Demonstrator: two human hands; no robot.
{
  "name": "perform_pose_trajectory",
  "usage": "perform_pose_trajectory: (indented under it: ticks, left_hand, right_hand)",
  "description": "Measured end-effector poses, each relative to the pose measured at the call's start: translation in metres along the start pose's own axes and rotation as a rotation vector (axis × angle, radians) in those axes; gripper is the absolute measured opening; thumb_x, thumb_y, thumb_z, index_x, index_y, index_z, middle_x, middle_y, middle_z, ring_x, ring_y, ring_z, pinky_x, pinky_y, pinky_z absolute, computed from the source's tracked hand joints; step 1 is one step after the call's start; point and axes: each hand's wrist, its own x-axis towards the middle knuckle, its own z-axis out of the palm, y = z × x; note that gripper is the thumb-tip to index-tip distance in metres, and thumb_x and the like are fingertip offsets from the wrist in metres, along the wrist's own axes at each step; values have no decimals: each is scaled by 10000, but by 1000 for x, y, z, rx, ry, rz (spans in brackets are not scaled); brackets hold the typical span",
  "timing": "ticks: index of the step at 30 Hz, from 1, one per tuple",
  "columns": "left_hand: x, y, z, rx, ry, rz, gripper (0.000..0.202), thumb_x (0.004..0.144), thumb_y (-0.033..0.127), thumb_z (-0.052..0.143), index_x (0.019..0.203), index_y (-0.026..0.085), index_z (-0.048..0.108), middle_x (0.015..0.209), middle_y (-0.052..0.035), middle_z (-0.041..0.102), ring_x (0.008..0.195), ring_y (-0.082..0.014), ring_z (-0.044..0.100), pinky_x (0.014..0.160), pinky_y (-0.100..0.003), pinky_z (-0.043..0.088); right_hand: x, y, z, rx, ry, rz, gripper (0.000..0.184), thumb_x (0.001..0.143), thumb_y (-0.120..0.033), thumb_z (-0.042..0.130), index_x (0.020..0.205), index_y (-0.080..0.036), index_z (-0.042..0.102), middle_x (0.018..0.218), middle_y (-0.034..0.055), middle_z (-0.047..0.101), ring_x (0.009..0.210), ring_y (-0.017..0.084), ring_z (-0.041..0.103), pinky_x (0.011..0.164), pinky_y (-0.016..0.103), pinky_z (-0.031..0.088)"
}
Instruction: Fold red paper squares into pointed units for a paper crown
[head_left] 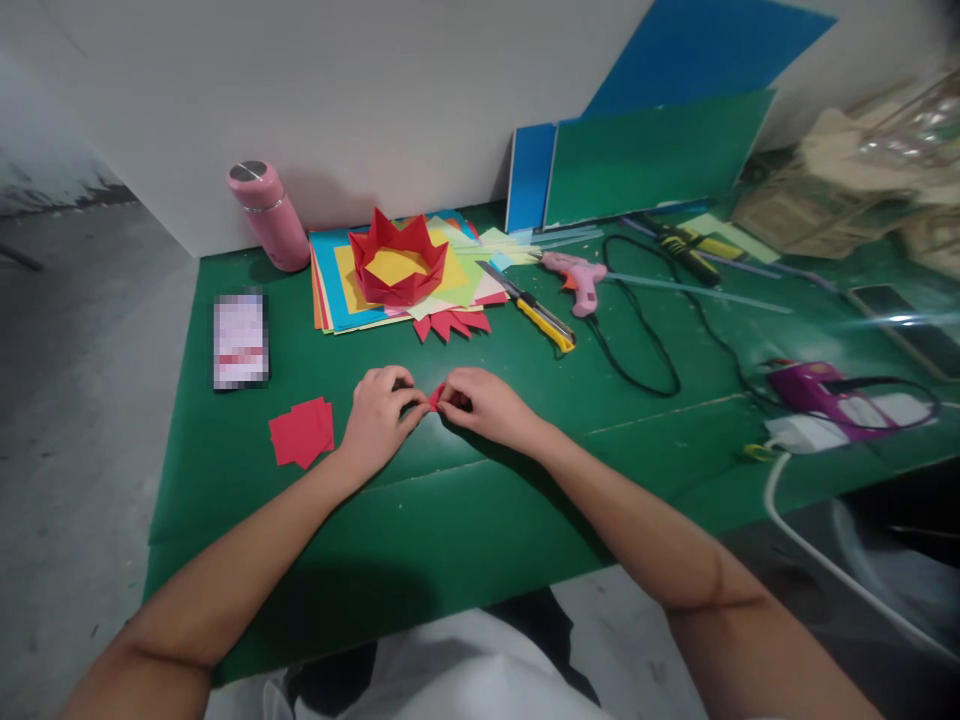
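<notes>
Between my two hands, just above the green tabletop, is a small folded piece of red paper (435, 398). My left hand (381, 412) pinches its left edge between thumb and fingers. From the other side my right hand (480, 405) grips it, the fingertips covering part of the fold. Left of my left hand lies a loose pile of red paper squares (303, 432). Beyond my hands, several pointed red paper pieces (452, 324) stick out below a stack of coloured paper (328, 290). A ring of folded red paper points (405, 290) stands on that stack.
A pink bottle (270, 218) and a phone (240, 342) are at the left. Right of the paper lie a yellow utility knife (545, 322) and a pink glue gun (576, 280) with its black cord. A purple-and-white power strip (832, 405) sits farther right. Boards (652, 160) lean behind.
</notes>
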Motion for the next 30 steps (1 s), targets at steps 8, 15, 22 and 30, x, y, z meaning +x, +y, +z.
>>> perform_pose_trajectory:
  ticks: [8,15,22,30]
  left_hand:
    - [-1,-1,2,-21,-2,-25,104,851,268,630,797,215,702,1006,-48,593,967,-209,523,846,-379,414]
    - [-1,1,2,-19,17,-46,121,857,267,609,794,207,694,997,-50,595,962,-210,528,843,-382,413]
    - [0,1,1,-22,0,-46,110,852,260,621,784,210,691,1001,-47,590,969,-211,521,843,-380,407]
    - [0,3,0,-28,-25,-66,82,863,267,623,851,233,696,979,-35,593,965,-213,508,852,-390,388]
  right_hand:
    - [0,-1,-2,22,3,26,113,800,-139,609,717,-177,542,662,-17,534,628,120,472,628,241,337]
    - [0,-1,-2,19,0,26,97,799,-139,614,726,-171,559,667,-13,541,632,121,477,626,240,335]
    - [1,-2,-2,20,5,28,104,798,-126,603,720,-174,553,665,-15,543,623,118,473,623,240,333]
    - [0,-3,-4,76,4,56,66,815,-126,577,783,-179,554,668,-16,557,622,120,489,603,235,341]
